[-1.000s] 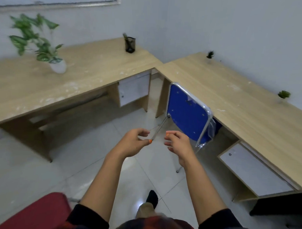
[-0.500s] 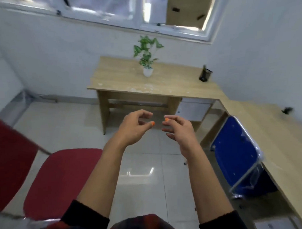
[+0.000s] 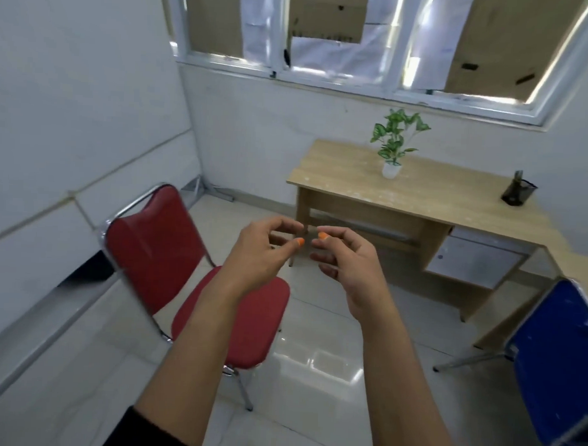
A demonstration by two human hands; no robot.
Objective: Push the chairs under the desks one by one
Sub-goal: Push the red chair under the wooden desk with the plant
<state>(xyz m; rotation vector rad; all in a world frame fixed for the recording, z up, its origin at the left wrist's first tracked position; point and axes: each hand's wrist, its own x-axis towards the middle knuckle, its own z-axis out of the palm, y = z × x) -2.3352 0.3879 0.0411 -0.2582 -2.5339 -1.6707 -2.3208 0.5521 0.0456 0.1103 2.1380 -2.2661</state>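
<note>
Holding my left hand and right hand empty (fingers loosely curled), above the red padded metal-framed chair.

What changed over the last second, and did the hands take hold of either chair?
The view swung left: the blue chair slid to the right edge, and the red chair came fully into sight. Left hand and right hand stayed raised, empty, thumbs nearly touching. Neither chair was grasped; the desk and plant look undisturbed.
</note>
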